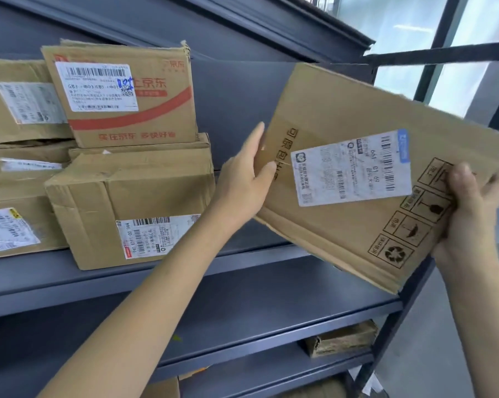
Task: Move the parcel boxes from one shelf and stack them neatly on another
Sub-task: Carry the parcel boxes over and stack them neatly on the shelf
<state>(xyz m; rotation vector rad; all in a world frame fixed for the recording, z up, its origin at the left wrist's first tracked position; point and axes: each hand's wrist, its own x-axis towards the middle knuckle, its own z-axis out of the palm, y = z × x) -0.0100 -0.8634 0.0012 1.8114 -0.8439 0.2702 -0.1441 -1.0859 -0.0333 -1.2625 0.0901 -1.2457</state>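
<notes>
Cardboard parcel box [354, 156] tilts between left hand [242, 179] and right hand [472, 208].

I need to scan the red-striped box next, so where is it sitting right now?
In the head view it is upper left: the red-striped box sits on the shelf atop a plain taped box, left of the tilted box held in both hands.
</notes>
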